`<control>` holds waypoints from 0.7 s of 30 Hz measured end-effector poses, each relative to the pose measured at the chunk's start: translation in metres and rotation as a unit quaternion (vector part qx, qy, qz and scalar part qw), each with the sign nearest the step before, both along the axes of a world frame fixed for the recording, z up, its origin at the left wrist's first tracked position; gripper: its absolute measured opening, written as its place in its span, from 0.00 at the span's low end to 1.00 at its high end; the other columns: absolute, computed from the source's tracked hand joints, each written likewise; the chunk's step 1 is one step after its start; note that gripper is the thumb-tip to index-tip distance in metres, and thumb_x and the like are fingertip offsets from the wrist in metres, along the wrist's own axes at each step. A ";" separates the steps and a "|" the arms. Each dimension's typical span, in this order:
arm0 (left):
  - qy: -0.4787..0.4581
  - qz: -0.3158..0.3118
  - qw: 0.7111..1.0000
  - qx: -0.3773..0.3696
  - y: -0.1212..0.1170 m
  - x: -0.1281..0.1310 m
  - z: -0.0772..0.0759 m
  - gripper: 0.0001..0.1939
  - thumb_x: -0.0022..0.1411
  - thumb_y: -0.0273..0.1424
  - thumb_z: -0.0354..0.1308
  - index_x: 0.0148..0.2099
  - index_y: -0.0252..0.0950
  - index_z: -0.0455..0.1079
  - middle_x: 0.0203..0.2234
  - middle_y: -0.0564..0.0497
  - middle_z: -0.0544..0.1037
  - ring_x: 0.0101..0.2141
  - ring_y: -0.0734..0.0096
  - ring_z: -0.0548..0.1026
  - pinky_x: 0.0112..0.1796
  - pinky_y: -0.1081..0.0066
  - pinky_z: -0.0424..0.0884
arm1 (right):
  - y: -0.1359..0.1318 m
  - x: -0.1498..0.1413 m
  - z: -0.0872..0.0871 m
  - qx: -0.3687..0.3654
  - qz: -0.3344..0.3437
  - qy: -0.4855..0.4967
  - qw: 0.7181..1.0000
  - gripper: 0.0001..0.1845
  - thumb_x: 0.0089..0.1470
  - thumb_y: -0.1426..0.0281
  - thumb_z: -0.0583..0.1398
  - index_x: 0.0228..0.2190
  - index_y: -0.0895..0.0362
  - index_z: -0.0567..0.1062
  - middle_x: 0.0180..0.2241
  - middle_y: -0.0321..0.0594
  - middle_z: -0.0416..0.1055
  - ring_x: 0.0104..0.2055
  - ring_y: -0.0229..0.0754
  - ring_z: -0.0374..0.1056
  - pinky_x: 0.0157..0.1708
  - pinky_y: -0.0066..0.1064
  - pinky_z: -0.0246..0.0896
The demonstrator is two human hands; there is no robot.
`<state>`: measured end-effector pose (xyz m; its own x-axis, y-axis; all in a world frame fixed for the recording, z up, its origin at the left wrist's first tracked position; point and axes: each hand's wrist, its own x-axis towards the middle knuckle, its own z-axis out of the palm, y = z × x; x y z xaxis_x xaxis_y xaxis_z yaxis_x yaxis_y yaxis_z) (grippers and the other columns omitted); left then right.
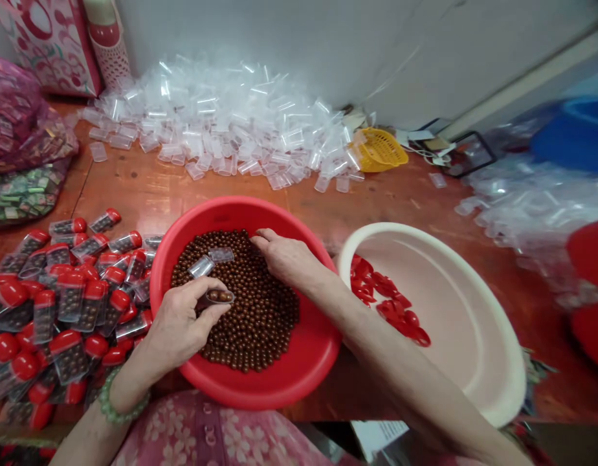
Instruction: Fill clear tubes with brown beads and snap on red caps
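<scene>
My left hand is closed around a small clear plastic container, its open end facing up with a few brown balls inside. It is held over a red basin that holds a heap of small glossy brown balls. At the heap's far side, my right hand is curled down among the balls; its fingertips are partly hidden, so what they grip does not show. Two clear containers lie on the balls just beyond my left hand.
Filled containers with red caps pile up on the left. A cream basin with red caps stands at the right. Clear containers are heaped along the wall, beside a yellow basket. Mesh bags lie far left.
</scene>
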<state>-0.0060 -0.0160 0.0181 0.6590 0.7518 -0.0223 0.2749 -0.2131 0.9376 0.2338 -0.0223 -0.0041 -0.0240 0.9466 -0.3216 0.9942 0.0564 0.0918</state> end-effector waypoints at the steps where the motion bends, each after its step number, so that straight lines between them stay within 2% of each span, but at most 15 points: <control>1: 0.002 0.008 1.000 0.007 0.000 0.000 -0.002 0.06 0.61 0.26 0.57 0.41 0.36 0.73 0.35 0.52 0.81 0.36 0.72 0.78 0.40 0.73 0.72 | 0.004 -0.004 -0.002 -0.015 0.004 -0.017 1.000 0.21 0.58 0.81 0.48 0.50 0.60 0.68 0.51 0.52 0.66 0.40 0.46 0.71 0.34 0.33 0.64; 4: 0.005 -0.004 1.000 0.015 -0.002 -0.002 -0.007 0.06 0.61 0.27 0.57 0.42 0.37 0.72 0.35 0.52 0.80 0.36 0.71 0.78 0.41 0.72 0.72 | 0.009 -0.014 -0.007 -0.039 0.009 -0.039 0.998 0.18 0.59 0.80 0.47 0.46 0.62 0.70 0.47 0.55 0.67 0.38 0.47 0.71 0.31 0.33 0.64; 9: -0.008 -0.017 1.000 0.004 -0.002 -0.004 -0.009 0.07 0.61 0.26 0.58 0.42 0.37 0.72 0.36 0.51 0.80 0.37 0.71 0.77 0.41 0.71 0.72 | 0.003 -0.025 -0.010 -0.049 0.024 -0.055 0.997 0.17 0.60 0.80 0.46 0.43 0.63 0.71 0.41 0.56 0.69 0.39 0.48 0.71 0.35 0.35 0.64; 14: -0.012 -0.018 1.000 -0.006 0.000 -0.005 -0.008 0.07 0.62 0.26 0.57 0.42 0.38 0.72 0.35 0.54 0.80 0.36 0.74 0.77 0.41 0.75 0.70 | -0.006 -0.054 0.001 -0.044 0.071 -0.033 0.996 0.15 0.62 0.77 0.48 0.41 0.63 0.72 0.41 0.55 0.69 0.40 0.49 0.71 0.38 0.36 0.64; 16: -0.017 -0.016 1.000 -0.004 0.000 -0.005 -0.007 0.06 0.61 0.26 0.57 0.41 0.38 0.72 0.34 0.55 0.80 0.35 0.75 0.77 0.40 0.76 0.70 | -0.011 -0.067 0.008 -0.038 0.103 0.009 0.994 0.14 0.63 0.74 0.48 0.42 0.61 0.72 0.41 0.51 0.69 0.40 0.46 0.71 0.39 0.34 0.65; 18: -0.017 -0.010 1.000 -0.001 0.000 -0.005 -0.007 0.06 0.61 0.26 0.57 0.41 0.38 0.72 0.34 0.55 0.80 0.35 0.75 0.77 0.39 0.76 0.70 | -0.015 -0.073 0.014 -0.018 0.139 0.104 0.985 0.14 0.64 0.72 0.49 0.47 0.58 0.70 0.46 0.48 0.69 0.42 0.44 0.70 0.39 0.32 0.65; 19: -0.015 -0.003 1.000 0.001 0.000 -0.005 -0.007 0.06 0.60 0.26 0.58 0.41 0.37 0.72 0.33 0.55 0.80 0.34 0.75 0.77 0.39 0.76 0.70 | -0.016 -0.072 0.015 -0.003 0.144 0.147 0.979 0.14 0.64 0.72 0.50 0.49 0.57 0.69 0.49 0.47 0.68 0.44 0.43 0.70 0.40 0.32 0.65; 21: -0.013 0.012 1.000 0.000 0.000 -0.006 -0.007 0.06 0.60 0.27 0.58 0.41 0.37 0.72 0.32 0.55 0.80 0.33 0.75 0.77 0.37 0.76 0.71 | -0.015 -0.060 0.014 0.026 0.103 0.185 0.977 0.16 0.64 0.72 0.50 0.52 0.56 0.67 0.54 0.46 0.65 0.48 0.42 0.68 0.42 0.30 0.65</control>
